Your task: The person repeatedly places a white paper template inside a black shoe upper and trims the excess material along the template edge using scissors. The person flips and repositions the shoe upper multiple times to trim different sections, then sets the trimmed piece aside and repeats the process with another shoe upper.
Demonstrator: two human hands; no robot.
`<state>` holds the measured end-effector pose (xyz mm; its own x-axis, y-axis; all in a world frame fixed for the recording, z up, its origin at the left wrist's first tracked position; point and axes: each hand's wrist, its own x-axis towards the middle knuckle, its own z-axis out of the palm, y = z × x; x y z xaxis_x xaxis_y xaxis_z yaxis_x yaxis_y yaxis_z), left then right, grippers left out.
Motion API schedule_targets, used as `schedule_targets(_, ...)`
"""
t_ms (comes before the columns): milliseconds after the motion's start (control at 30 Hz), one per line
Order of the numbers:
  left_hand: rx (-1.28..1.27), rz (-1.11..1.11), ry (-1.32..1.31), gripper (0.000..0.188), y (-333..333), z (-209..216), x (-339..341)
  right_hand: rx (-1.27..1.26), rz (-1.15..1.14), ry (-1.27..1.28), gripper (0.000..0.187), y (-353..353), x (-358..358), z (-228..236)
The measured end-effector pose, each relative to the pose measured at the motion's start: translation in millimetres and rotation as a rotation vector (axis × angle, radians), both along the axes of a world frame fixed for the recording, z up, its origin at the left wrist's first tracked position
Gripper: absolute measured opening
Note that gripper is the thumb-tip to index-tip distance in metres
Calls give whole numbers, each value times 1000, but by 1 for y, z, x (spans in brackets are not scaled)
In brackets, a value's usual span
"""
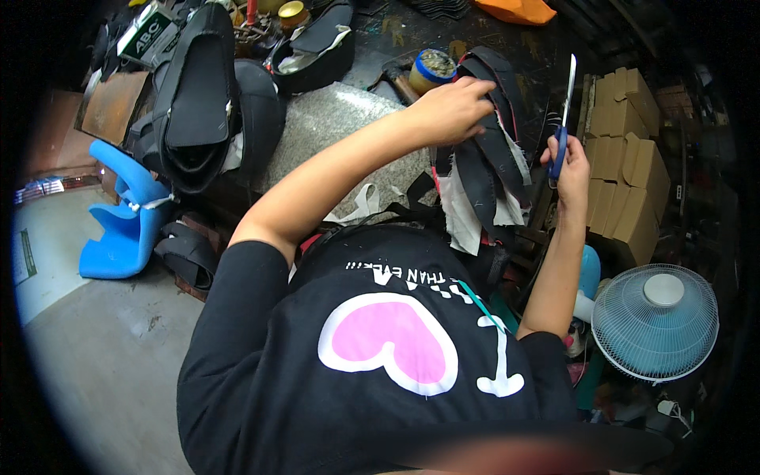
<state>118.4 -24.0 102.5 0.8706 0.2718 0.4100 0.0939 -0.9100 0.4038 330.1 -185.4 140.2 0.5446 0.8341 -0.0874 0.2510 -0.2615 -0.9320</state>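
The right hand (571, 165) is closed around the handle of a blue-handled cutting tool with a long, narrow metal blade (559, 152), held upright with the blade pointing away from the body, beyond the right side of the black curved material panels. The left hand (459, 109), palm down with fingers bent and slightly separated, lies over the upper part of those black curved material panels with ragged white fabric edges (497, 162); whether the fingertips pinch or merely overlie them cannot be told. The dark, stained worktop (380, 51) carries a grey speckled slab (317, 131) toward its near edge, a blue-rimmed tan jar with greyish contents (433, 70) just beyond the left hand, and a bright orange sheet-like item (518, 10) at the far edge. Black padded shoe-like forms (198, 119) crowd its left part. Stacked brown cardboard boxes (629, 166) and a white-caged fan with pale blue blades (655, 321) stand to the right, above which no contact is seen. The panels lie toward the worktop's right, extending to its near edge; they are long, tapering and overlapping, with small pale marks and thin red edging.
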Motion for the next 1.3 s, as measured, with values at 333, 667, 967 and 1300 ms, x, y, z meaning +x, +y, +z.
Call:
schedule_targets(333, 262, 93, 509, 63, 67, -35, 158, -78, -218, 139, 32, -37, 2, -103)
schedule_targets(667, 348, 4, 714, 69, 76, 3, 166, 73, -360, 56, 35, -66, -9, -116)
schedule_targets(967, 479, 98, -251, 41, 46, 97, 69, 101, -320, 20, 32, -79, 2, -141)
schedule_targets(1300, -48, 836, -272, 38, -8, 66, -109, -135, -225, -260, 41, -61, 21, -141)
